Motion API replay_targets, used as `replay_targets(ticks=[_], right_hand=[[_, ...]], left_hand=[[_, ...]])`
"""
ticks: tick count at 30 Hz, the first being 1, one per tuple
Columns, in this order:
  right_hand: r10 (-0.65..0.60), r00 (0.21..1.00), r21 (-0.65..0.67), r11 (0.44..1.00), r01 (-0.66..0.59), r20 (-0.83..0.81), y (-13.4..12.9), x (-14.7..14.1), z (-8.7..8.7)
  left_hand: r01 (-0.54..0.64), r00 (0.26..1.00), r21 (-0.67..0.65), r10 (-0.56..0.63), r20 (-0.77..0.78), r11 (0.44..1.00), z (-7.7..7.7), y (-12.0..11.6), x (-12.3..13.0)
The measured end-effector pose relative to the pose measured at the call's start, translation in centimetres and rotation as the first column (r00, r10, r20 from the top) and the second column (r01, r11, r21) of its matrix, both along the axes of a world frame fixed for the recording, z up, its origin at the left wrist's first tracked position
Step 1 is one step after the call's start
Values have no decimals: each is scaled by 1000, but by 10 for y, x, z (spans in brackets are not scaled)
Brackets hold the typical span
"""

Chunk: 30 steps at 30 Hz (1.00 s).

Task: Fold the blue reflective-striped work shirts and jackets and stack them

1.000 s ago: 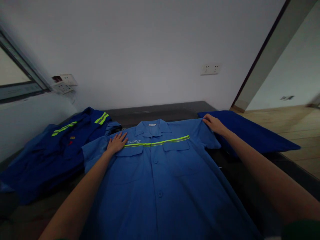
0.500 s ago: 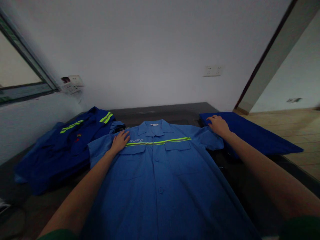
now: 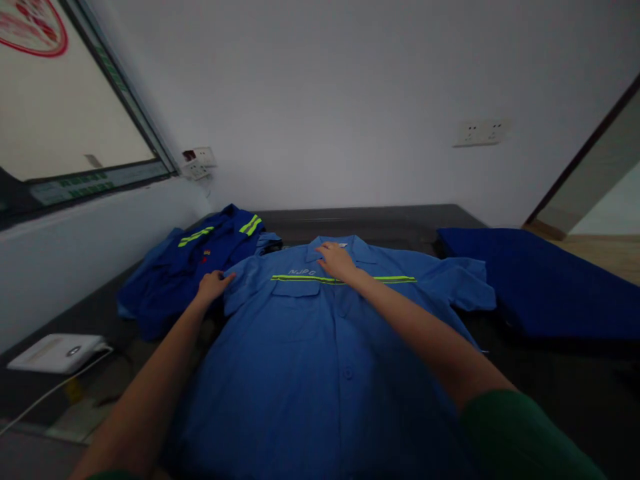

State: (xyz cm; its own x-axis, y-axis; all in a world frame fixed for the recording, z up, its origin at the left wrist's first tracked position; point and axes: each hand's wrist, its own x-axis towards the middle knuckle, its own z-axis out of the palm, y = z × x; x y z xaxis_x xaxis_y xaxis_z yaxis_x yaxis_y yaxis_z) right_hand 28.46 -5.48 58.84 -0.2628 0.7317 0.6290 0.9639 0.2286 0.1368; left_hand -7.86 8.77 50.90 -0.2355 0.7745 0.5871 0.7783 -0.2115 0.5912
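Observation:
A blue short-sleeved work shirt (image 3: 305,347) lies spread out, front up, its collar toward the wall. A yellow-green stripe crosses its chest above the pocket flaps. My left hand (image 3: 213,288) is at the outer edge of the sleeve on the left, thumb and fingers apart; whether it touches the cloth I cannot tell. Over the collar area is my right hand (image 3: 337,261), fingers loosely spread and holding nothing. That forearm crosses the shirt's right side and hides part of the stripe and a pocket.
Darker blue work clothes (image 3: 200,267) with reflective strips lie heaped at the left. A folded blue cloth (image 3: 540,283) rests at the right. A white device (image 3: 57,353) with a cable sits at the front left. The dark table (image 3: 360,223) meets a wall with sockets (image 3: 481,132).
My right hand has left the right sleeve and moved left to the collar. My left hand has slid from the chest out to the left sleeve edge. The view has turned left.

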Motion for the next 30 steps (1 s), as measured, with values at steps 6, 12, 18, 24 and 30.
replay_targets(ticks=[6, 12, 18, 24, 30], right_hand=[[-102, 992, -36, 994, 100, -74, 58, -49, -15], [-112, 988, -22, 994, 111, -108, 82, -42, -15], [-134, 985, -135, 984, 119, -106, 100, -36, -27], [-136, 986, -145, 982, 120, -102, 104, -35, -31], [-147, 984, -178, 976, 128, -98, 103, -36, -27]], left_hand=[[-30, 966, 53, 16, 259, 998, 7, -3, 7], [-80, 956, 146, 34, 291, 986, 26, 0, -8], [-81, 984, 128, 58, 168, 989, 26, 5, -18], [-174, 957, 260, 225, -182, 950, 37, -20, 15], [222, 857, 154, -117, -501, 963, 29, -25, 110]])
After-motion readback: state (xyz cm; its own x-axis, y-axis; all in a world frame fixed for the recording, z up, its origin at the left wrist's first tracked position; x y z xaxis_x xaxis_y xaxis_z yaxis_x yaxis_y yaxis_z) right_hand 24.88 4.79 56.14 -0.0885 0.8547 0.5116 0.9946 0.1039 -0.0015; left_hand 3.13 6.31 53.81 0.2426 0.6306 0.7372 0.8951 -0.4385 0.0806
